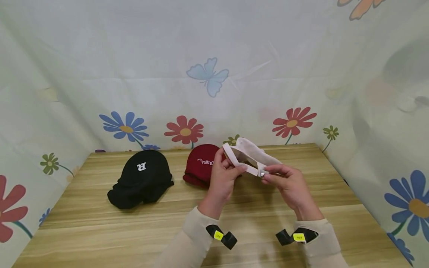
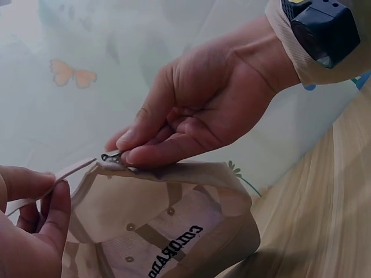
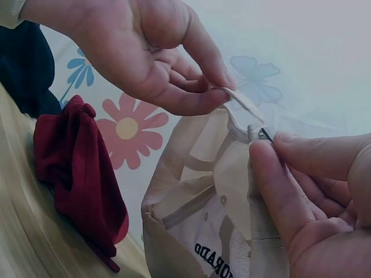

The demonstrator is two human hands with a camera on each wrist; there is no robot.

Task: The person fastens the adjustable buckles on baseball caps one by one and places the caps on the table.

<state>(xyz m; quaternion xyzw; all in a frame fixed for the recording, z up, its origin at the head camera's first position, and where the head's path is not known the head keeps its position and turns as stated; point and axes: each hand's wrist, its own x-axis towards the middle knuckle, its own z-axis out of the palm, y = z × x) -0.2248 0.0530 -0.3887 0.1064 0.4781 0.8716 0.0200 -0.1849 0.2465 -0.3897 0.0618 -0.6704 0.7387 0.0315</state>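
Both hands hold a cream baseball cap (image 1: 258,152) above the table, its inside turned toward the wrist cameras. My left hand (image 1: 222,176) pinches the cap's back strap (image 3: 248,105) between thumb and fingers. Opposite it, my right hand (image 1: 291,186) pinches the small metal buckle (image 2: 110,157) at the other side of the back opening. In the right wrist view the strap's loose end lies close to the buckle (image 3: 262,134). Dark lettering shows on the cap's inner front, and part of the crown is hidden behind the fingers.
A black cap (image 1: 144,178) with a white R rests at the left of the wooden table (image 1: 100,238). Beside it sits a maroon cap (image 1: 199,160), partly covered by my left hand. A flower-printed cloth (image 1: 161,93) hangs behind and around the table.
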